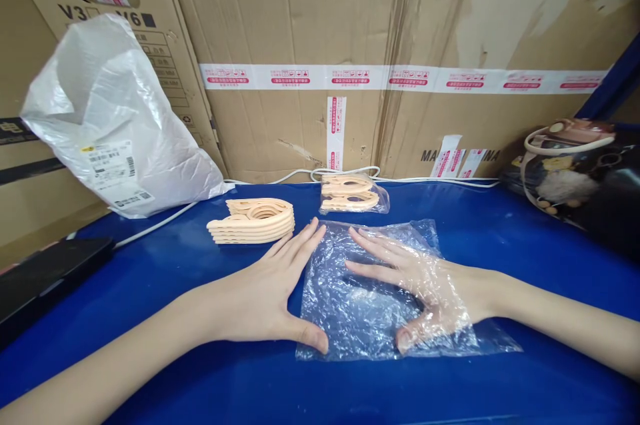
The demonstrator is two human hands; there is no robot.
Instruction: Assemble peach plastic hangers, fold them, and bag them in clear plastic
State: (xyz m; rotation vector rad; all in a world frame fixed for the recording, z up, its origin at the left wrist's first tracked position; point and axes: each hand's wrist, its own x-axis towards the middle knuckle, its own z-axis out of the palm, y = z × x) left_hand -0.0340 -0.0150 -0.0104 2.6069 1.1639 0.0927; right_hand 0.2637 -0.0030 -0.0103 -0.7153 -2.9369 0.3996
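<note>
A clear plastic bag point(367, 305) lies crinkled on the blue table in front of me. My right hand point(420, 285) is under its clear film, apparently inside the bag, with fingers spread. On the bag's left edge rests my left hand point(273, 292), its fingers stretched out and its thumb apart. Just beyond the left fingertips sits a stack of cream plastic folding hangers point(255, 222). Behind the bag, a clear-wrapped pack of similar cream hangers point(350, 193) lies against the back.
A white plastic mailing bag point(115, 125) with a label leans at the left. Large taped cardboard boxes point(300, 25) wall off the back, with a white cable point(295, 173) along their foot. A black device point(55, 278) lies left; a bag with a handle point(560, 172) stands right.
</note>
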